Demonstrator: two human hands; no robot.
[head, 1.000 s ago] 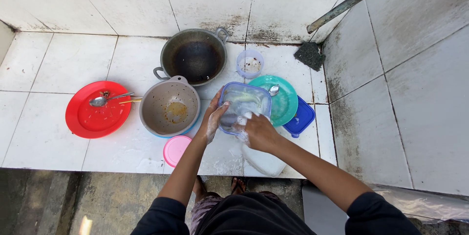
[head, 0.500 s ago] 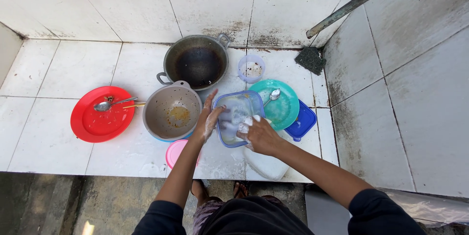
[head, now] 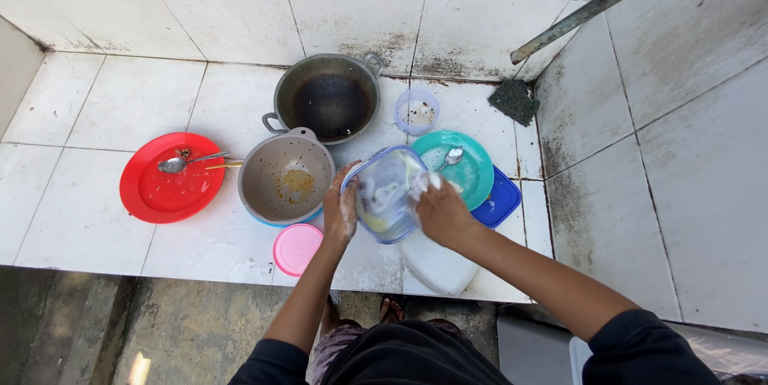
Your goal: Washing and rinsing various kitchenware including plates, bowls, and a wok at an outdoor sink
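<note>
Head view, frame centre: I'm mid-scrub — left hand (head: 340, 210) fingers curled gripping the clear plastic container (head: 386, 193), right hand (head: 438, 210) closed inside it; rinsing likely next.

Left of your fingers you have a grey bowl (head: 286, 178), then a red plate (head: 171, 178) bearing a spoon (head: 181, 163). Beyond them sits a dark wok (head: 330, 97). Right: a teal plate (head: 460, 167), a blue lid (head: 498, 199).
</note>
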